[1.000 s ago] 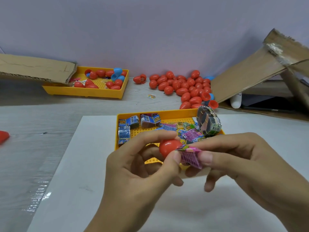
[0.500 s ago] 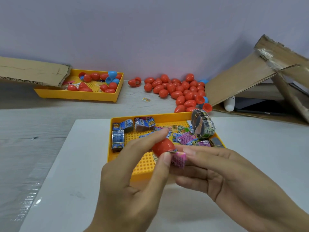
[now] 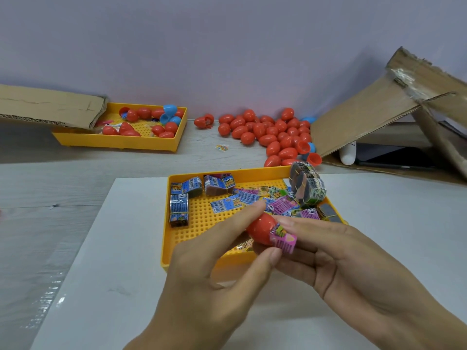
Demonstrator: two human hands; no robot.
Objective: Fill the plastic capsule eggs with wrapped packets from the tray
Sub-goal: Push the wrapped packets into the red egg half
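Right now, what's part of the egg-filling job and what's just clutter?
In play: red egg half in left hand; pink packet in right hand; packet tray; egg pile.
Lying about: cardboard flaps; stray wrapper; white bottle.

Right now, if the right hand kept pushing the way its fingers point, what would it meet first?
The right hand points left and pinches the pink packet, which would press straight into the red egg half held by the left hand.

Over the yellow tray [image 3: 177, 248] of wrapped packets, the left hand [image 3: 214, 269] pinches a red egg half [image 3: 260, 228]. The right hand [image 3: 341, 253] presses a pink packet [image 3: 283, 238] into its mouth.
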